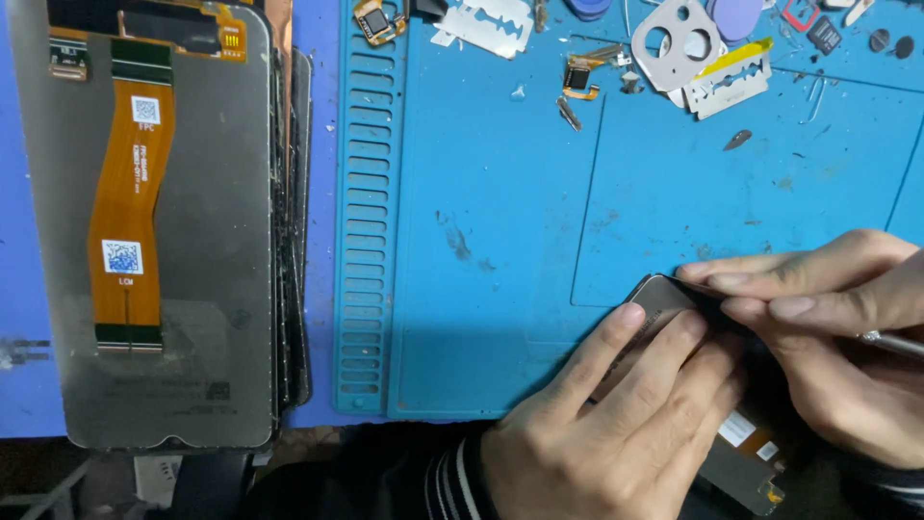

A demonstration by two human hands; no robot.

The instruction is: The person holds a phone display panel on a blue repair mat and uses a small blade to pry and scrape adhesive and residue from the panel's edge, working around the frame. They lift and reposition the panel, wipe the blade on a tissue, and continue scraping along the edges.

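A phone screen panel (660,293) lies face down at the near right of the blue work mat (500,212), mostly covered by my hands. My left hand (616,414) presses flat on its back with the fingers spread. My right hand (828,327) pinches the panel's upper edge with thumb and forefinger and also holds a thin metal tool (893,342), whose tip is hidden under the fingers. The panel's lower corner with white stickers (746,433) shows between my wrists.
A stack of screen panels (164,231) with an orange flex cable lies at the left. Along the mat's far edge sit razor blades (491,24), a silver camera bezel (679,43), small flex parts (582,77) and loose bits.
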